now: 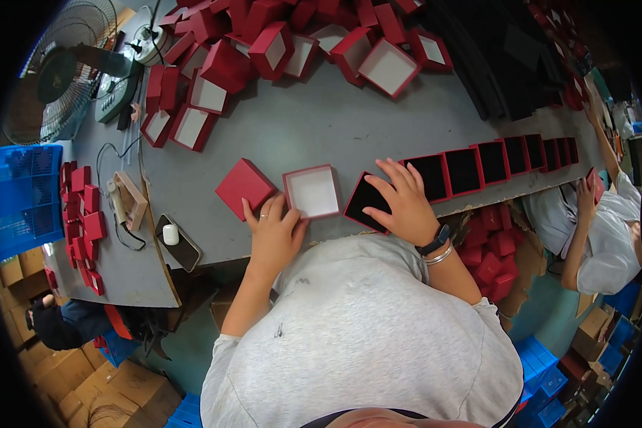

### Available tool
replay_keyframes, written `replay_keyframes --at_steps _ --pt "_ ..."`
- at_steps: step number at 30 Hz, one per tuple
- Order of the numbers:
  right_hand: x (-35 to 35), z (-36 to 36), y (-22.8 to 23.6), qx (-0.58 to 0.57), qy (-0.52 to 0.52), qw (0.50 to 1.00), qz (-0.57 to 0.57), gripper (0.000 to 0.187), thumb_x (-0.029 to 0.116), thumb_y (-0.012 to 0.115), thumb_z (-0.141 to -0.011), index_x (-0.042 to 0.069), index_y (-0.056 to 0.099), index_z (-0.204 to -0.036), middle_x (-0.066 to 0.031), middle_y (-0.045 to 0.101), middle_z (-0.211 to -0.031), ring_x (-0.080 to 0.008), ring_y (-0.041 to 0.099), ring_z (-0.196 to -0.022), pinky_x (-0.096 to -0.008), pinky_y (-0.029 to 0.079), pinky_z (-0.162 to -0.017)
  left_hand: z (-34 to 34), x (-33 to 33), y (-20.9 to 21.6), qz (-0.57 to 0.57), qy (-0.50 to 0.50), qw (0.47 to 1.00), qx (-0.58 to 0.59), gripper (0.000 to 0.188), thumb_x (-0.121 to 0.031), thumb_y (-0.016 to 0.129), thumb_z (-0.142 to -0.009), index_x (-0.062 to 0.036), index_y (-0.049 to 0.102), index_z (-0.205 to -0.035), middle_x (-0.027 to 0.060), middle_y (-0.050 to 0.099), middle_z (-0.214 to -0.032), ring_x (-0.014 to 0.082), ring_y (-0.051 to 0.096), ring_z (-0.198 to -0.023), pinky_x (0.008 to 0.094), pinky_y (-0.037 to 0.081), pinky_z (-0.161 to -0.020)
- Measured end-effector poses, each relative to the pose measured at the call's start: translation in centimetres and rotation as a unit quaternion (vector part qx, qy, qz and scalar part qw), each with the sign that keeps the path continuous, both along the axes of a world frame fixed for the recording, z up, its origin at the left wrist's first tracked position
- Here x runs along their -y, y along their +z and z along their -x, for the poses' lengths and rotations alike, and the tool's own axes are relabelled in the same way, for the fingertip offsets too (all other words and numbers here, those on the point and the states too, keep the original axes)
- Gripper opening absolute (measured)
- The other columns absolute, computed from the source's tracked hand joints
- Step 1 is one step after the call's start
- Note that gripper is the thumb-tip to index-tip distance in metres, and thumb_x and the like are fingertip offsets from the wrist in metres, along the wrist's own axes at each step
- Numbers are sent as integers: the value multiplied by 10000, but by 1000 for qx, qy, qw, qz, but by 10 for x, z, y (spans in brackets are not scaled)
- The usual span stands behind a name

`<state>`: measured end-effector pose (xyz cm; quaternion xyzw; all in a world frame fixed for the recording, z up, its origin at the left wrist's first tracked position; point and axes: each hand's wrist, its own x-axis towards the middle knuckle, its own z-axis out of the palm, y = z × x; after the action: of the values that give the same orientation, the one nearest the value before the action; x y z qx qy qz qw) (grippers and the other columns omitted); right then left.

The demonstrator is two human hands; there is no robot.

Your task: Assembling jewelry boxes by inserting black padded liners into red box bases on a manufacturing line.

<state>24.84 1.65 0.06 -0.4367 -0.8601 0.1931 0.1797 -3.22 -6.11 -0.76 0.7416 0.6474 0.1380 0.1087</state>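
My left hand [274, 232] has its fingers spread, resting at the near edges of a red square box part [245, 188] and a red box part with a white inside [312, 191]. It grips neither. My right hand [405, 200], wearing a watch and bracelets, reaches over a tilted red box with a black lining [367, 202]. Its fingers are apart, the thumb and a fingertip touching the black lining. To its right, a row of red boxes with black linings [466, 171] runs along the table edge. The right palm hides part of the nearest ones.
Red boxes [264, 50] lie heaped at the back of the grey table [278, 121], beside black sheets [506, 64]. At left are a fan [60, 75], a phone with a white earphone case [178, 239] and cables. Another person [599, 235] works at right, holding a red piece.
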Motion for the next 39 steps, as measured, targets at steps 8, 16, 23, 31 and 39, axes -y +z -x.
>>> replay_keyframes --at_steps 8,16,23,31,39 --pt "8 9 -17 64 -81 992 -78 444 252 707 -882 86 614 -1284 -141 548 -1371 -328 455 -1344 -532 319 -1135 -8 28 4 13 -53 998 8 206 -251 777 -809 -106 711 -939 162 610 -1255 324 531 -1273 745 83 -1135" --pt "14 19 -10 43 -180 978 -97 554 320 722 -872 -41 583 -1269 -162 546 -1286 -346 484 -1210 -492 370 -1080 -22 24 -4 15 -41 999 -24 191 -331 727 -894 -157 719 -973 154 587 -1297 333 508 -1302 796 65 -1094" --pt "34 -5 -2 54 -130 986 -89 499 371 761 -831 1 657 -1149 -135 551 -1311 -334 446 -1286 -508 321 -1128 -31 15 1 34 -46 998 -34 180 -328 686 -939 -161 717 -1001 162 581 -1301 340 493 -1321 827 60 -1064" --pt "43 -35 -5 41 -69 997 -13 332 220 796 -787 70 659 -1049 -116 544 -1367 -328 407 -1366 -526 294 -1160 -31 14 0 33 -60 997 -27 172 -321 683 -944 -159 716 -993 156 577 -1302 337 483 -1332 835 52 -1060" --pt "39 -34 -3 69 -57 994 -63 383 138 740 -797 93 650 -1166 -122 509 -1421 -328 397 -1402 -547 275 -1175 -32 11 6 42 -95 994 -21 263 -348 688 -935 -187 683 -1143 147 573 -1325 328 472 -1344 791 53 -1106"
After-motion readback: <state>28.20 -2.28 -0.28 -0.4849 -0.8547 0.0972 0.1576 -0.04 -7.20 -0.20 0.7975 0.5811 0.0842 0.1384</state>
